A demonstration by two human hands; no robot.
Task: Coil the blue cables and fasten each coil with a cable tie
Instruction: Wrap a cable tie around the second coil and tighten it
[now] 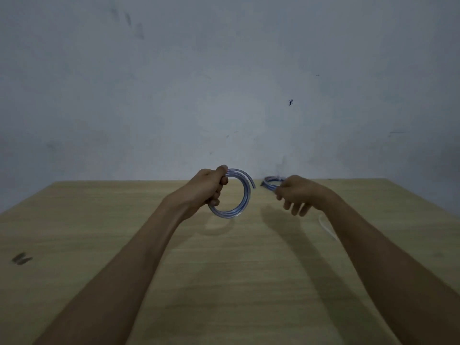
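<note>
Above wood-grain table (124,220), left hand (211,188) gripping round glossy blue coil (242,202)

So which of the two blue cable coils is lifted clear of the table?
The larger coil, gripped in the left hand and casting a shadow on the wooden table. The smaller coil sits at the far edge by the right hand.

Both bare arms reach out over a pale wooden table (99,220) set against a scuffed grey wall (174,83). The left hand (211,188) is closed around one side of an upright coil of blue translucent cable (242,202), held clear of the tabletop. The right hand (296,194) pinches a second, smaller blue cable coil (270,181) near the far edge. A pale thin strip (326,227) lies beside the right forearm.
</note>
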